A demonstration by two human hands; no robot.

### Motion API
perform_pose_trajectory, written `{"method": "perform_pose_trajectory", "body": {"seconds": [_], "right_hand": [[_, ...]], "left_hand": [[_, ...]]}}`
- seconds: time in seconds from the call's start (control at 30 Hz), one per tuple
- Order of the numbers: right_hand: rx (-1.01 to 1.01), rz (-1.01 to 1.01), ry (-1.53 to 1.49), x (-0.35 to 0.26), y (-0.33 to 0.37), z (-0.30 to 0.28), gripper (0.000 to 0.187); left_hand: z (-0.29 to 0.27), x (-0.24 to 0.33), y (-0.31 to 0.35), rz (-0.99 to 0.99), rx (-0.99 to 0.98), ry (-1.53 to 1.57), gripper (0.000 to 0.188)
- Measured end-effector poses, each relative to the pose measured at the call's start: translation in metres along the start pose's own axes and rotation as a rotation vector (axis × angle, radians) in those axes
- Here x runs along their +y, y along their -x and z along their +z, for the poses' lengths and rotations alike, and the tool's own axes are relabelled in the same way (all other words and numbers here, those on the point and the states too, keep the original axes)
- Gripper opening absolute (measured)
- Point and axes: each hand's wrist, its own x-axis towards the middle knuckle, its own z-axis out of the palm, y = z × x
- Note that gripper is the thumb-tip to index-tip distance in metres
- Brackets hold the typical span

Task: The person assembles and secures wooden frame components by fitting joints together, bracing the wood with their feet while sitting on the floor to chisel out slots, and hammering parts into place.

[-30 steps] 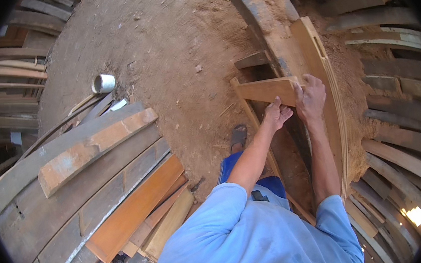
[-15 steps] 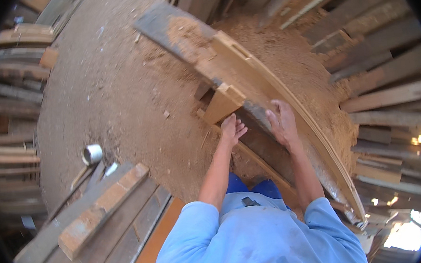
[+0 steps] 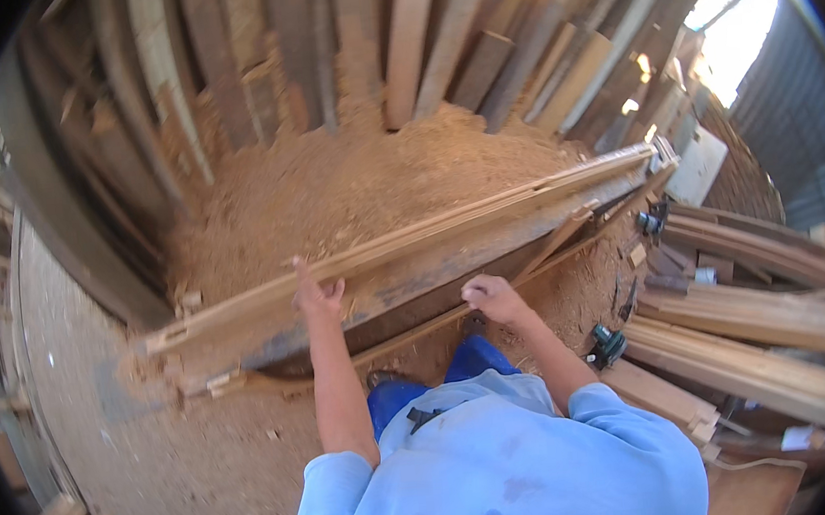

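A long pale timber piece [image 3: 448, 219] with slots cut in its edge lies along a worn wooden bench [image 3: 518, 232] in front of me. My left hand [image 3: 318, 293] is at the timber's near side, fingers spread and holding nothing; whether it touches the wood I cannot tell. Over the bench's near side hovers my right hand [image 3: 495, 297], its fingers curled in with nothing visible in them. Right of that hand, a short wooden strut [image 3: 556, 242] slants between the bench and a thin long strip [image 3: 419, 335] nearer my legs.
Many boards [image 3: 410, 42] stand upright along the far side, above heaped sawdust [image 3: 330, 206]. At the right are stacked timbers [image 3: 736, 362], a green power tool [image 3: 607, 345], a second tool [image 3: 649, 223] and a white panel [image 3: 699, 166]. Bare ground [image 3: 126, 459] extends at the left.
My view has swung right, so the bench now runs up toward the right and the tools show. My right hand has curled its fingers; my left remains open, now beside the slotted timber.
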Motion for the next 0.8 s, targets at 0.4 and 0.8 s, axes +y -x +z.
{"method": "perform_pose_trajectory", "body": {"seconds": [0.4,0.8], "right_hand": [[0.972,0.276,-0.036,0.250,-0.060,-0.373,0.036],[0.719,0.620,-0.728,0.315,-0.239,-0.390,0.069]], "left_hand": [[0.058,-0.075,-0.044,0.037,0.202,-0.098,0.087],[0.033,-0.095,-0.016,0.326,0.348,0.054,0.064]]}}
